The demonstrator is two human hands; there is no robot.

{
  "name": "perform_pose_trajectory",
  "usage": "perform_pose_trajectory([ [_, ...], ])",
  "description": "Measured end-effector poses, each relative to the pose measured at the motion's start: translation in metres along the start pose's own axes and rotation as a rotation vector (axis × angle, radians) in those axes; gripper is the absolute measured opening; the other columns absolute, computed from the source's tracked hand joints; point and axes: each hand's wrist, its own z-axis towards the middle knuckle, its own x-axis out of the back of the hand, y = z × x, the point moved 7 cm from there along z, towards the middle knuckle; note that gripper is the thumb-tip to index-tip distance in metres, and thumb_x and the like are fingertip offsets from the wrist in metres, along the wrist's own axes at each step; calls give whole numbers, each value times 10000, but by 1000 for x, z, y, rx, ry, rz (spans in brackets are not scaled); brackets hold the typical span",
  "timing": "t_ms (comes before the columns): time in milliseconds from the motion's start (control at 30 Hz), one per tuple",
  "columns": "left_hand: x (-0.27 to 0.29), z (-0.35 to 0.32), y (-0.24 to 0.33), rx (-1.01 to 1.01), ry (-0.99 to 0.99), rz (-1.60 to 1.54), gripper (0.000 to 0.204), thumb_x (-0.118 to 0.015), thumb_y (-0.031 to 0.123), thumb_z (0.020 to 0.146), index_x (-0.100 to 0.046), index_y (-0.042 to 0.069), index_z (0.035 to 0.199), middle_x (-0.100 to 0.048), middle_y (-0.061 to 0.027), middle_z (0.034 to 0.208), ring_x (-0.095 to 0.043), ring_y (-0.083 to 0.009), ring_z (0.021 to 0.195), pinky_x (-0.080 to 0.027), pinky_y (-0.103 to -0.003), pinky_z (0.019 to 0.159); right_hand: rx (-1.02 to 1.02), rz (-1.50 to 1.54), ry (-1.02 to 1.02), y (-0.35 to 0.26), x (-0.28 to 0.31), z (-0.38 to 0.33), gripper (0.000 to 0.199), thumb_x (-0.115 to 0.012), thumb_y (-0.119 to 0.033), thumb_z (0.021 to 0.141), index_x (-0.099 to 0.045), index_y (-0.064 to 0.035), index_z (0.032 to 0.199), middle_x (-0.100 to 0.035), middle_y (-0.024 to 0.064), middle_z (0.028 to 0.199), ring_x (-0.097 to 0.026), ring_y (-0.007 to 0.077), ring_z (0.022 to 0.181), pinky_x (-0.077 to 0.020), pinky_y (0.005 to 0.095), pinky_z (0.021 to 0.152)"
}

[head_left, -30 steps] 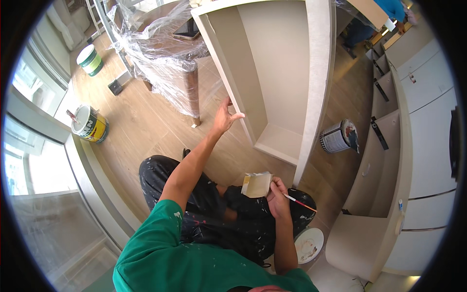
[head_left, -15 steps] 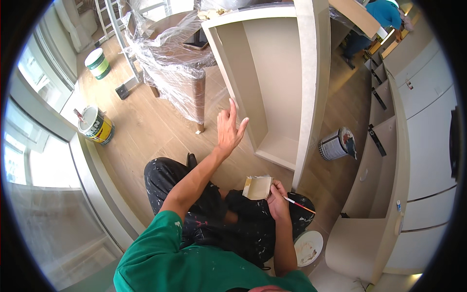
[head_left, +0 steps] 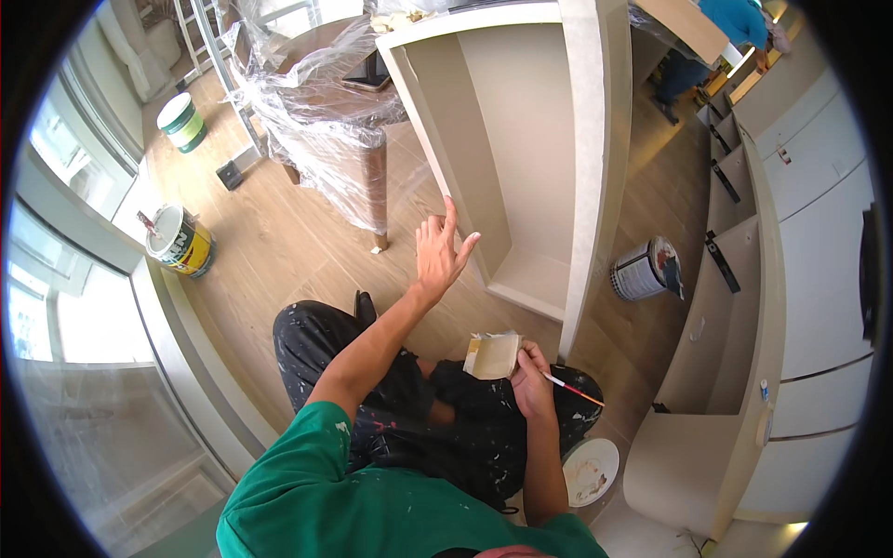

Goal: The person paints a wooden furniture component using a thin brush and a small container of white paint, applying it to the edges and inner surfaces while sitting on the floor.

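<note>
My left hand (head_left: 439, 253) reaches forward with index finger and thumb stretched apart and the other fingers partly bent; it holds nothing. Its index fingertip is at the left front edge of an upright beige cabinet frame (head_left: 521, 121), seemingly touching it. Over my lap, my right hand (head_left: 532, 383) grips a small shallow cream-coloured box (head_left: 493, 356) by its right side. The same hand also keeps a thin paintbrush (head_left: 572, 389), its red and white handle pointing out to the right. The brush tip is hidden by the hand.
Plastic sheeting covers a brown table (head_left: 321, 158) ahead. Paint buckets (head_left: 183, 240) stand at left, with another bucket (head_left: 644, 270) right of the cabinet. A white bowl (head_left: 591, 472) lies near my right knee. Low open cabinetry (head_left: 693, 456) lines the right; a person (head_left: 735, 33) bends over far right.
My left index fingertip has shifted slightly down along the cabinet's edge, and the other fingers have bent a little more. My right hand keeps the box and brush almost still.
</note>
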Motion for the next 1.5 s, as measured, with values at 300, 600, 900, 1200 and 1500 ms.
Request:
perform_pose_trajectory([
  [300, -7, 6, 7, 30, 72, 12, 908, -679, 462, 964, -254, -5, 1617, -521, -140, 1038, -491, -306, 944, -398, -433, 872, -2, 8, 6, 2, 6, 0, 156, -557, -118, 1063, -580, -53, 1203, -666, 44, 1147, -635, 148, 1089, -496, 321, 966],
  [600, -18, -18, 3, 56, -36, -54, 845, -708, 369, 954, -316, -20, 1593, -536, -137, 1037, -499, -302, 929, -397, -430, 855, -23, -22, 17, 0, -3, -1, 134, -539, -122, 1070, -580, -59, 1181, -649, 44, 1134, -627, 150, 1077, -492, 335, 976],
  [900, -4, -7, 10, -62, 62, -229, 954, -683, 323, 965, -111, -84, 1612, -128, -329, 1677, -136, -474, 1567, -136, -567, 1264, -12, -29, -7, 0, -4, 1, 141, -535, -120, 1069, -579, -58, 1188, -656, 44, 1129, -630, 152, 1069, -494, 344, 975],
  [1200, -13, 8, 14, -67, 46, -167, 996, -677, 311, 967, -37, -116, 1599, -81, -367, 1663, -114, -514, 1554, -105, -585, 1267, -29, -30, 8, 3, 3, 3, 144, -545, -128, 1065, -579, -63, 1189, -663, 55, 1149, -635, 167, 1119, -494, 350, 1006],
  [1500, -2, 44, 21, -173, 244, -224, 1032, -711, 254, 939, -12, -132, 1592, -89, -391, 1650, -108, -530, 1551, -105, -603, 1261, -41, -30, 42, 5, 2, 0, 153, -530, -122, 1070, -576, -47, 1194, -660, 61, 1175, -626, 176, 1138, -471, 363, 1041],
])
